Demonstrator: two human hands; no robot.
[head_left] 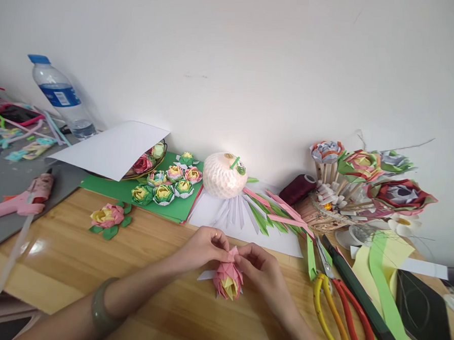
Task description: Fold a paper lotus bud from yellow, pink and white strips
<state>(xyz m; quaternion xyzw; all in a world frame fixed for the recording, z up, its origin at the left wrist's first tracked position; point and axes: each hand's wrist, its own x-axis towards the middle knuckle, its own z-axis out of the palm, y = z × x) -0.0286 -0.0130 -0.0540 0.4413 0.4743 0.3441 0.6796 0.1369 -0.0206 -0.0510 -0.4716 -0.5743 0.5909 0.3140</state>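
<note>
A pink and yellow folded-paper flower (228, 281) is held between both hands just above the wooden table. My left hand (210, 248), with a ring on one finger, pinches the pink paper at the flower's top from the left. From the right, my right hand (259, 263) pinches the same pink paper, its thumb and index finger closed. The flower's yellow centre faces down toward me. A pale paper strip (206, 275) sticks out at its left side. On the table to the left lies a pink and yellow flower with green leaves (108, 218).
Scissors (330, 297) and a dark green cutter (361, 299) lie right. Several small flowers (164, 193) sit on green paper behind, beside a white foam-net bundle (225, 175). A pink glue gun (23, 202) and a water bottle (63, 95) are left; a flower basket (319, 213) stands back right.
</note>
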